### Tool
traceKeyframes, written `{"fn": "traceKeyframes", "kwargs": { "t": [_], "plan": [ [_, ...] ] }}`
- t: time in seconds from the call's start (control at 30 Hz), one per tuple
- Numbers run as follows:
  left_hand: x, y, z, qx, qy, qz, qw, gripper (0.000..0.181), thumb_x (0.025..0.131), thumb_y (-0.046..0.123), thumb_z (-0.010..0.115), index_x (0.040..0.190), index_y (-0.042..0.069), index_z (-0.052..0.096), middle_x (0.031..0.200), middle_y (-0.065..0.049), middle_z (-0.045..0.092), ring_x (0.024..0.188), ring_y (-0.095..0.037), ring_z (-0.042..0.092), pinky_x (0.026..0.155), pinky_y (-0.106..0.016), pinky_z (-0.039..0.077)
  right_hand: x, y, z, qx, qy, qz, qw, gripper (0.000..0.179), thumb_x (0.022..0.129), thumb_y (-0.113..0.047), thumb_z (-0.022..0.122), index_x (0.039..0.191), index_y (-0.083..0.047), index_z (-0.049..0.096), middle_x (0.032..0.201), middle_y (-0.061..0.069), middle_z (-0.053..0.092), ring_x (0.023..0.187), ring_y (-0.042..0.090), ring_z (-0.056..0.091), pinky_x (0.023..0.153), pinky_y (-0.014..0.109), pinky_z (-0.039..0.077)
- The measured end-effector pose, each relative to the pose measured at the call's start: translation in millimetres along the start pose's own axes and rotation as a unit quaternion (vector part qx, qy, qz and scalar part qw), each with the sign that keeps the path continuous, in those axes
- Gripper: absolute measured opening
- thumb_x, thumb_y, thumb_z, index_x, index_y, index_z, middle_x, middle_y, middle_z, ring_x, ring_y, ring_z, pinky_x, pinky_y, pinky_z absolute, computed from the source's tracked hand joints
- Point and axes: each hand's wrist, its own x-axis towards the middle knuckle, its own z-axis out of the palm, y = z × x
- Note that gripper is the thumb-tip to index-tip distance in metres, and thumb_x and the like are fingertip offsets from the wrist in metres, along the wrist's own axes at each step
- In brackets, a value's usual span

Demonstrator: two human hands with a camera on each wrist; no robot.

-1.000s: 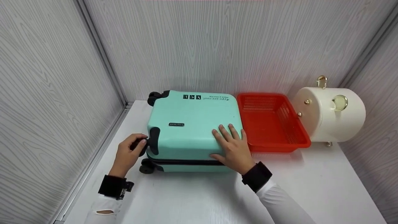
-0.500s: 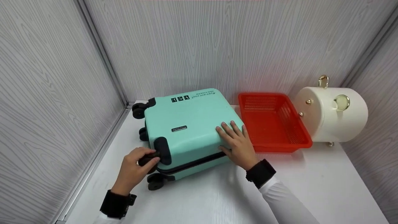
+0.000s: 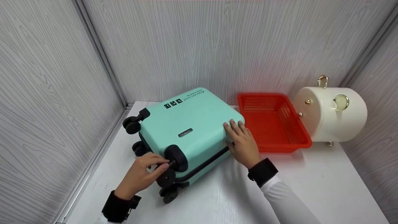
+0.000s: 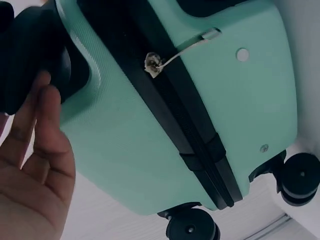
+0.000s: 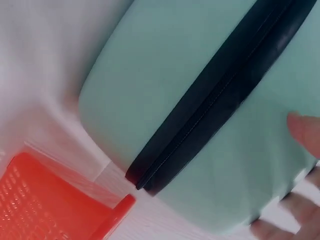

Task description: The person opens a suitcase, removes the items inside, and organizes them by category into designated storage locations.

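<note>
A mint-green suitcase lies flat, turned at an angle, its black caster wheels toward the left. At its near left corner my left hand pinches the mount of an upper caster wheel between thumb and fingers. My right hand rests on the right end, straight fingers over the top edge and thumb against the side. The left wrist view shows the wheel end with a black zipper band and a small tag string. In the right wrist view, fingertips touch the green shell.
A red plastic basket stands just right of the suitcase. Beyond it, a cream cylindrical case with gold fittings lies on its side. The white table is bounded by wood-grain panels at the back and sides.
The suitcase has swung counter-clockwise, its wheel end coming toward me with the left hand on the near wheel. A gap has opened beside the basket. The right hand has shifted slightly right, staying on the corner.
</note>
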Motion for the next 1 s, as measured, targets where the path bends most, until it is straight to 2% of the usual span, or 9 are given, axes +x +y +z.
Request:
{"fn": "traceKeyframes", "kwargs": {
  "t": [0.13, 0.2, 0.27, 0.33, 0.4, 0.5, 0.6, 0.77, 1.0],
  "plan": [
    [15.4, -16.3, -7.9, 0.004, 0.061, 0.004, 0.9981, 0.012, 0.095, -0.002, 0.077, 0.098, 0.009, 0.083, 0.101, -0.002, 0.077, 0.085, -0.009, 0.064, 0.068, -0.026, 0.05, -7.8, -20.4, 5.8, -0.005, 0.038, -0.034, 0.9987, 0.061, 0.096, -0.01, 0.08, 0.153, -0.006, 0.06, 0.158, 0.028, 0.055, 0.146, 0.052, 0.051, 0.12, 0.066, 0.043],
    [27.0, -27.3, -14.4, 0.025, 0.09, -0.022, 0.9954, 0.01, 0.097, -0.003, 0.074, 0.102, 0.003, 0.081, 0.106, -0.009, 0.074, 0.088, -0.015, 0.065, 0.072, -0.027, 0.05, -11.4, -34.8, 7.9, -0.003, 0.053, -0.059, 0.9968, 0.061, 0.094, -0.013, 0.081, 0.151, -0.007, 0.061, 0.157, 0.028, 0.055, 0.145, 0.051, 0.052, 0.118, 0.066, 0.045],
    [40.1, -39.5, -23.2, 0.056, 0.099, -0.074, 0.9908, 0.014, 0.101, -0.001, 0.07, 0.113, -0.003, 0.077, 0.116, -0.018, 0.07, 0.099, -0.027, 0.066, 0.084, -0.035, 0.054, -15.1, -50.5, 10.4, -0.004, 0.064, -0.085, 0.9943, 0.065, 0.093, -0.018, 0.083, 0.153, -0.008, 0.06, 0.158, 0.027, 0.054, 0.144, 0.049, 0.052, 0.116, 0.067, 0.046],
    [52.2, -53.0, -33.2, 0.1, 0.08, -0.138, 0.9821, 0.026, 0.104, 0.003, 0.064, 0.128, -0.008, 0.069, 0.13, -0.027, 0.064, 0.118, -0.041, 0.062, 0.099, -0.05, 0.052, -19.9, -66.2, 14.0, -0.007, 0.071, -0.112, 0.9911, 0.071, 0.092, -0.023, 0.085, 0.155, -0.009, 0.057, 0.159, 0.026, 0.053, 0.144, 0.047, 0.053, 0.114, 0.067, 0.048],
    [63.1, -66.3, -42.9, 0.142, 0.038, -0.195, 0.9697, 0.038, 0.106, 0.005, 0.058, 0.141, -0.012, 0.059, 0.142, -0.035, 0.056, 0.134, -0.053, 0.052, 0.111, -0.064, 0.043, -26.0, -81.0, 18.5, -0.014, 0.073, -0.136, 0.9879, 0.077, 0.091, -0.029, 0.087, 0.159, -0.011, 0.054, 0.161, 0.024, 0.052, 0.145, 0.046, 0.052, 0.112, 0.066, 0.049],
    [76.8, -86.4, -54.0, 0.183, -0.033, -0.245, 0.9516, 0.051, 0.105, 0.006, 0.05, 0.152, -0.016, 0.044, 0.154, -0.041, 0.046, 0.144, -0.061, 0.042, 0.12, -0.071, 0.034, -33.6, -99.7, 26.9, -0.03, 0.073, -0.166, 0.983, 0.088, 0.088, -0.038, 0.09, 0.163, -0.015, 0.049, 0.164, 0.023, 0.049, 0.149, 0.045, 0.049, 0.112, 0.067, 0.049],
    [87.6, -103.1, -57.2, 0.19, -0.052, -0.243, 0.9497, 0.052, 0.104, 0.003, 0.045, 0.15, -0.019, 0.044, 0.153, -0.043, 0.048, 0.144, -0.062, 0.044, 0.121, -0.07, 0.034, -36.5, -113.3, 34.7, -0.049, 0.069, -0.167, 0.9822, 0.097, 0.085, -0.049, 0.092, 0.165, -0.018, 0.046, 0.168, 0.021, 0.045, 0.153, 0.046, 0.045, 0.112, 0.069, 0.046],
    [92.3, -118.2, -51.2, 0.19, -0.027, -0.2, 0.9607, 0.04, 0.103, -0.002, 0.046, 0.137, -0.021, 0.054, 0.139, -0.043, 0.059, 0.135, -0.06, 0.054, 0.118, -0.065, 0.04, -35.8, -126.2, 42.3, -0.091, 0.05, -0.15, 0.9832, 0.104, 0.085, -0.066, 0.086, 0.166, -0.017, 0.043, 0.168, 0.021, 0.044, 0.153, 0.051, 0.044, 0.111, 0.075, 0.043],
    [86.4, -119.6, -50.5, 0.198, -0.017, -0.215, 0.9563, 0.042, 0.107, 0.002, 0.047, 0.142, -0.019, 0.054, 0.145, -0.041, 0.056, 0.139, -0.06, 0.05, 0.122, -0.065, 0.036, -29.9, -130.4, 43.5, -0.085, 0.087, -0.143, 0.9822, 0.083, 0.089, -0.055, 0.087, 0.156, -0.017, 0.055, 0.159, 0.018, 0.056, 0.147, 0.051, 0.051, 0.109, 0.076, 0.046]
  ]
}}
